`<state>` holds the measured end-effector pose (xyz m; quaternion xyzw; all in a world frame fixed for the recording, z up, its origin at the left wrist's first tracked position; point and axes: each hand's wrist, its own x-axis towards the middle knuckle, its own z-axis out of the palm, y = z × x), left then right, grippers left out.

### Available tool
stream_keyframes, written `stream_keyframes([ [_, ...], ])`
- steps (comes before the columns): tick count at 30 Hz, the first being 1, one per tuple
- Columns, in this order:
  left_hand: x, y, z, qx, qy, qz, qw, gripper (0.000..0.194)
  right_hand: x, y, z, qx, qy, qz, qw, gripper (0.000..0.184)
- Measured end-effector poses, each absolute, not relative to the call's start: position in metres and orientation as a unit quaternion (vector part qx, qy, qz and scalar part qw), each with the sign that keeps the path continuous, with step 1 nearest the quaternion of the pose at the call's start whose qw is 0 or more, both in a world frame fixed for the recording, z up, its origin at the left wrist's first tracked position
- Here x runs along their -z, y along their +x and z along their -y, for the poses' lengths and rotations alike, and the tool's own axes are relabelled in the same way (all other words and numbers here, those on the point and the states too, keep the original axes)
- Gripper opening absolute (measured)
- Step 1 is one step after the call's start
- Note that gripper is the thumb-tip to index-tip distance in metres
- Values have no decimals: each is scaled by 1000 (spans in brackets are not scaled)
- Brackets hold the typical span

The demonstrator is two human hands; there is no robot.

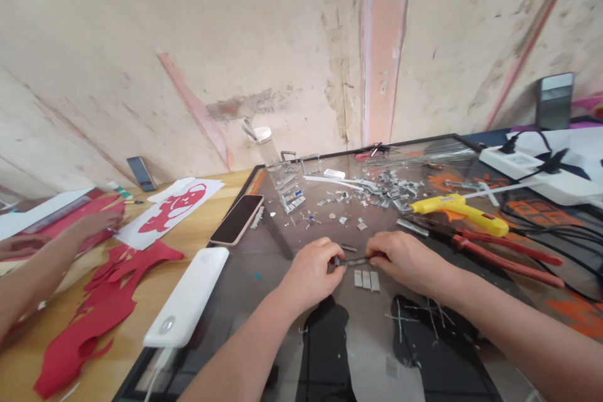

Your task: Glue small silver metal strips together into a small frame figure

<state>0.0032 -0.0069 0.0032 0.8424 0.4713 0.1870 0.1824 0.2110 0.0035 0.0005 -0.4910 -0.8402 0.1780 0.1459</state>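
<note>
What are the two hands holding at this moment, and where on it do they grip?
A thin dark metal strip, held above the glass tabletop. The left hand pinches its left end and the right hand pinches its right end; the middle is bare.

Both bare forearms enter from the bottom edge, the left from about 7 o'clock, the right from about 4 o'clock, and converge near the middle. The left hand (311, 274) is curled, knuckles up, fingertips pinched at its 3 o'clock side. The right hand (405, 260) lies palm down, fingers pinched toward 9 o'clock, close to the left.
</note>
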Motion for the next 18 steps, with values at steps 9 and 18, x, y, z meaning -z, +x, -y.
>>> stream_keyframes([
  [9,-4,3,6,-183,843,-471,183,10,0,211,-4,-178,-489,842,141,16],
  [18,-3,3,6,-190,844,-466,187,12,0,210,-3,-180,-488,842,143,16],
])
